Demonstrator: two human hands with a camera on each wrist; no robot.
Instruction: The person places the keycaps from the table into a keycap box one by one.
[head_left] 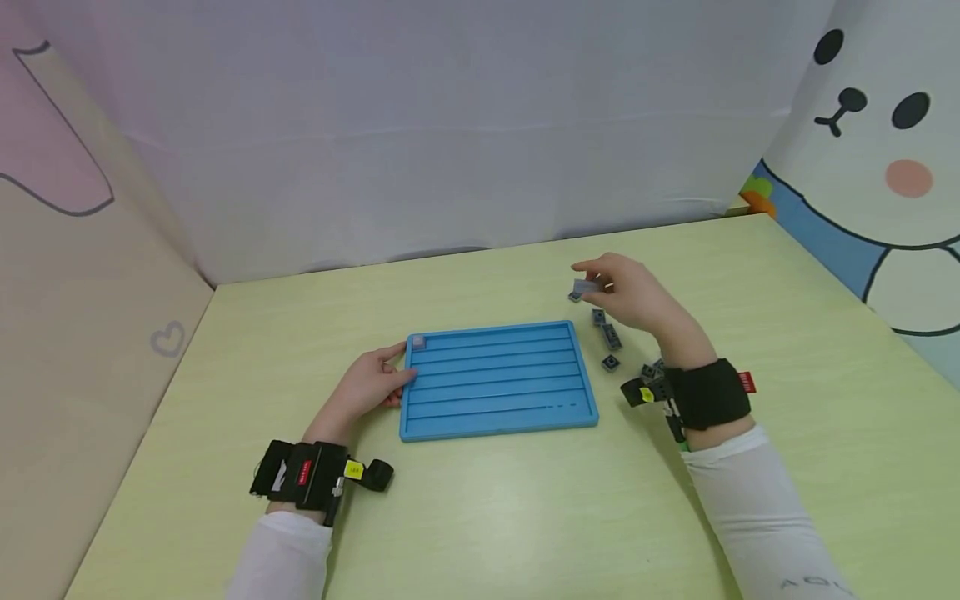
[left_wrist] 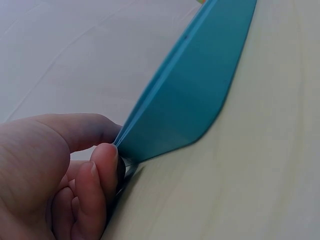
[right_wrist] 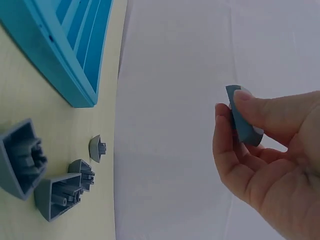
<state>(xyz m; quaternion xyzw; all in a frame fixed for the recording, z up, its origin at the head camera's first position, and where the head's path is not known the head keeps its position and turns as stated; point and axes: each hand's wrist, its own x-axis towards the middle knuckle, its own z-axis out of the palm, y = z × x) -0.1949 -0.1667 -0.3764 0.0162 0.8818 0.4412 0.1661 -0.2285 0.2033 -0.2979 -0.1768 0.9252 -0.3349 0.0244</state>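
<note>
Right hand (head_left: 630, 292), thumb and fingers pinching a long grey keycap (right_wrist: 244, 120), hangs near loose keycaps (head_left: 612, 337) right of the blue tray (head_left: 495, 377), whose left edge the left hand (head_left: 369, 383) pinches (small keycap (head_left: 418, 342) in the tray's far-left corner); a slack thumb could drop the piece.

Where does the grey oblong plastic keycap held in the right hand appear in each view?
Head: the grey oblong plastic keycap is right of centre, about mid-height, in the right hand.
Left wrist: not in it.
Right wrist: right of centre, about mid-height.
Shared landmark: the blue rectangular ridged tray, at centre, upper middle and upper left respectively.
</note>
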